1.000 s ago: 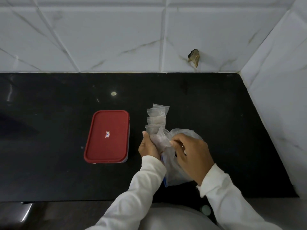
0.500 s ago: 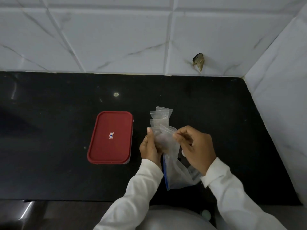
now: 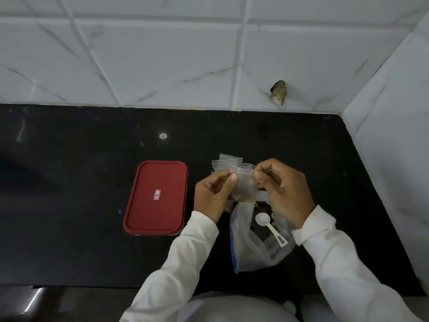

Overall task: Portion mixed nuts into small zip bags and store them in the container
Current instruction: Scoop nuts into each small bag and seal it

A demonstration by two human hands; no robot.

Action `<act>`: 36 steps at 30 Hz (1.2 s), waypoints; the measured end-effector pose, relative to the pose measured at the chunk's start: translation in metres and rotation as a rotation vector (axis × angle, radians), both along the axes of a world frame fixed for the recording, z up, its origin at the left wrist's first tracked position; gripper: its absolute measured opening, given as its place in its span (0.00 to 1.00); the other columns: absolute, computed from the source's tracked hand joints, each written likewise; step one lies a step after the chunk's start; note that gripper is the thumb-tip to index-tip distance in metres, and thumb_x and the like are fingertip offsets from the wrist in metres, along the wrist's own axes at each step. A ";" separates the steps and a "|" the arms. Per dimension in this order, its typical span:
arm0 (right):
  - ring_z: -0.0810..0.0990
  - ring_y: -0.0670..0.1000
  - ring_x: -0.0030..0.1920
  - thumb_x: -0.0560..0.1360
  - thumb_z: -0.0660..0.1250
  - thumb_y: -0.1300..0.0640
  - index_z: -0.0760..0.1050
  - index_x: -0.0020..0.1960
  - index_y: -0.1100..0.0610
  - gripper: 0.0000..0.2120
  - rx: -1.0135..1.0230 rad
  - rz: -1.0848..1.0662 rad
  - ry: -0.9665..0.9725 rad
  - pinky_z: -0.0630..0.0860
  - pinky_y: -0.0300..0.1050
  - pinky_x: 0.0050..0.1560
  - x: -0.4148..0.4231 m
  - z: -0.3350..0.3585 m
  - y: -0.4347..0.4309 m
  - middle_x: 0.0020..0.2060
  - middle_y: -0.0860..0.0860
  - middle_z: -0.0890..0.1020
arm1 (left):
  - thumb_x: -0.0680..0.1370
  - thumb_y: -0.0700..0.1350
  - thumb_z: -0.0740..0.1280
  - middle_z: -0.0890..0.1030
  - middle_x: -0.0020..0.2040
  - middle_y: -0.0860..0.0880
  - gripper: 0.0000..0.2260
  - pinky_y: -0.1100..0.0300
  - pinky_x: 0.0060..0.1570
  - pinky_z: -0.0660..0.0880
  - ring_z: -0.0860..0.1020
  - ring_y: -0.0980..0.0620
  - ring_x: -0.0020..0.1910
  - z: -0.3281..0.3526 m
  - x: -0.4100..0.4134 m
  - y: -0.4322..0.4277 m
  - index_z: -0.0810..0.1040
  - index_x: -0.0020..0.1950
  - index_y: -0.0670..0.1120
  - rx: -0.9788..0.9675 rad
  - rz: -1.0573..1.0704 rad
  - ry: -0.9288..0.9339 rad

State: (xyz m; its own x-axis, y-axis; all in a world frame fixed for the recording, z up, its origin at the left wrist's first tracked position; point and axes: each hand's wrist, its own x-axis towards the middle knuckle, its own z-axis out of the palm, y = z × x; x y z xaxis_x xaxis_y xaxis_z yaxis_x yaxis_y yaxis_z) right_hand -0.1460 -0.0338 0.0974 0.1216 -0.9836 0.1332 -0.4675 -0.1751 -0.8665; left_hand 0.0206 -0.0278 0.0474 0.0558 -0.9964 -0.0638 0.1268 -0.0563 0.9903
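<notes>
Underfoot of everything lies a glossy black desk, dark enough to throw back a small round glint of light and a few pale specks. Behind it rises a wall of white marble-look tiles with grey veins, and a second tiled wall closes the corner on the right. A brownish, ragged mark sits on the back tiles just above the desk's far edge.

Left of centre, a container with a red lid rests flat on the desk, shut, a small sticker on its top. Just to its right both hands meet above the surface. The left hand and right hand, each in a white sleeve, pinch the two upper corners of a small zip bag between thumb and fingers; a few nuts show at its bottom. Behind it lie more empty small bags, fanned on the desk. Below the hands a large clear bag with a blue edge lies open, holding mixed nuts and a white plastic scoop.
</notes>
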 end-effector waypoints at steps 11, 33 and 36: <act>0.82 0.43 0.44 0.77 0.67 0.63 0.79 0.47 0.58 0.03 0.003 0.033 0.051 0.77 0.33 0.47 0.000 -0.001 -0.005 0.40 0.46 0.82 | 0.77 0.37 0.68 0.85 0.43 0.54 0.04 0.65 0.45 0.78 0.83 0.57 0.46 0.008 0.001 -0.001 0.82 0.48 0.44 -0.031 0.085 0.023; 0.83 0.41 0.47 0.75 0.70 0.59 0.70 0.61 0.53 0.17 0.178 -0.208 -0.263 0.78 0.32 0.46 0.018 -0.018 0.011 0.44 0.49 0.84 | 0.76 0.44 0.71 0.85 0.44 0.50 0.06 0.69 0.37 0.78 0.83 0.58 0.43 0.023 -0.006 0.003 0.82 0.50 0.44 0.165 -0.032 -0.125; 0.82 0.41 0.46 0.76 0.69 0.60 0.67 0.60 0.53 0.15 0.107 -0.202 -0.188 0.76 0.31 0.46 0.024 -0.022 0.013 0.43 0.48 0.82 | 0.75 0.46 0.72 0.85 0.44 0.50 0.06 0.63 0.41 0.81 0.84 0.56 0.44 0.020 -0.008 0.005 0.83 0.49 0.45 0.163 0.009 -0.204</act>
State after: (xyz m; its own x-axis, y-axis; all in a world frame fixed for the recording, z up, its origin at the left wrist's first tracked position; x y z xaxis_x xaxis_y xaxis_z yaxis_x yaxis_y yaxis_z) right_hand -0.1216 -0.0208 0.0755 -0.0954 -0.9950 0.0290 -0.3128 0.0023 -0.9498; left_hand 0.0122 -0.0226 0.0671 0.0924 -0.9733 -0.2103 -0.0730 -0.2172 0.9734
